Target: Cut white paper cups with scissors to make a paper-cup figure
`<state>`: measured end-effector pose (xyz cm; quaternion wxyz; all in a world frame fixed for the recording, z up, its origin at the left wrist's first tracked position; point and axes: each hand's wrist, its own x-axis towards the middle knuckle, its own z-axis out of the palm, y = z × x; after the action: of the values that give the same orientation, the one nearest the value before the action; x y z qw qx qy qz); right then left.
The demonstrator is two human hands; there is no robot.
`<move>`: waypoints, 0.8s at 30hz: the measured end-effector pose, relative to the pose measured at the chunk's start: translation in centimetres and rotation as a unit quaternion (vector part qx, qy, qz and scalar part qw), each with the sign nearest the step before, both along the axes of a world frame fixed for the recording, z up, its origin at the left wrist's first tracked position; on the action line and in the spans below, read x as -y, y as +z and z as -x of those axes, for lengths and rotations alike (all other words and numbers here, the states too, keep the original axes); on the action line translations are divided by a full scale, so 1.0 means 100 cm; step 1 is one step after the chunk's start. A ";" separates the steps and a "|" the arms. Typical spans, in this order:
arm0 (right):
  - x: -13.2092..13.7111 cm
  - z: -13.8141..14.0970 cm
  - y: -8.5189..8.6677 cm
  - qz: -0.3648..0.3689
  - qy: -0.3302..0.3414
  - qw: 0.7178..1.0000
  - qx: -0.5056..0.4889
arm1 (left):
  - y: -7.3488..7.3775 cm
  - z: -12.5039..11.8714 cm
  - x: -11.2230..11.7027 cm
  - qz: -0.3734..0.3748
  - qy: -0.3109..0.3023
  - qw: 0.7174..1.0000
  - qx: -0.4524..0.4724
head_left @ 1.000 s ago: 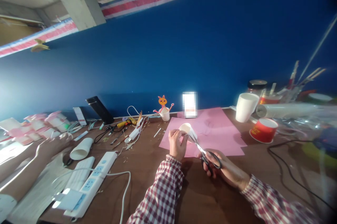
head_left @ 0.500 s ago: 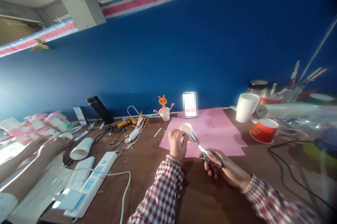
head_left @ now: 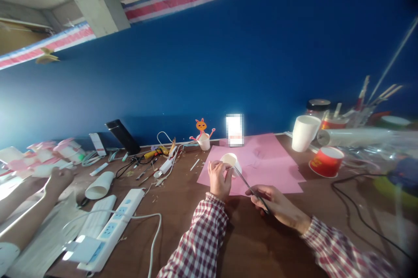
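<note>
A white paper cup (head_left: 230,158) is tipped toward me above the pink paper (head_left: 267,156). My left hand (head_left: 220,179) is closed on its near side, thumb and fingers at the rim. My right hand (head_left: 272,205) grips a pair of scissors (head_left: 243,177) with dark handles. The scissors are turned edge-on, so I cannot tell how far apart the blades are. Their tips meet the cup's rim beside my left fingers. Behind the paper stands a small cup (head_left: 204,142) carrying an orange cat-like cut-out (head_left: 201,125) with pink arms.
On the right are a white cup (head_left: 305,133), a red paper bowl (head_left: 326,162) and a plastic roll (head_left: 355,135). To the left lie a power strip (head_left: 112,228), a tipped cup (head_left: 99,185) and a yellow glue gun (head_left: 155,152). Another person's hands (head_left: 60,180) work at far left.
The scissors in my right hand have rolled from showing both handle loops to edge-on, tips still at the cup. My left hand barely moves. The other person's hand has shifted left.
</note>
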<state>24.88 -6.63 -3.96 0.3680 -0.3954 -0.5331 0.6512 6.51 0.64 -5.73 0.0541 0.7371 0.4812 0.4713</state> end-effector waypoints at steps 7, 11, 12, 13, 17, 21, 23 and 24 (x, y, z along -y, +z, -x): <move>-0.004 0.004 -0.013 0.207 0.024 0.946 -0.249 | -0.001 -0.004 0.003 0.008 0.013 1.000 0.003; -0.004 0.003 -0.008 0.161 0.014 0.967 -0.199 | -0.001 -0.005 0.003 0.012 0.013 1.000 0.010; -0.002 0.003 -0.006 0.120 0.008 0.981 -0.154 | -0.001 -0.005 0.003 0.011 0.013 1.000 0.013; -0.001 0.003 -0.004 0.077 0.004 0.991 -0.109 | 0.000 -0.005 0.003 0.009 0.012 1.000 0.016; 0.001 0.004 -0.002 0.046 -0.012 0.995 -0.085 | 0.001 -0.005 0.004 -0.001 0.006 1.000 0.029; -0.005 0.001 -0.008 0.196 0.007 0.950 -0.242 | 0.001 -0.006 0.004 -0.001 0.009 0.999 0.032; -0.006 0.000 -0.008 0.188 0.013 0.956 -0.225 | 0.000 -0.005 0.003 0.002 0.009 1.000 0.025; -0.005 0.000 -0.006 0.157 0.009 0.970 -0.187 | 0.000 -0.005 0.003 0.003 0.008 1.000 0.022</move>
<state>24.85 -6.16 -4.58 0.3888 -0.3146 -0.3498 0.7921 7.05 0.31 -5.76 0.0633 0.7226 0.4868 0.4866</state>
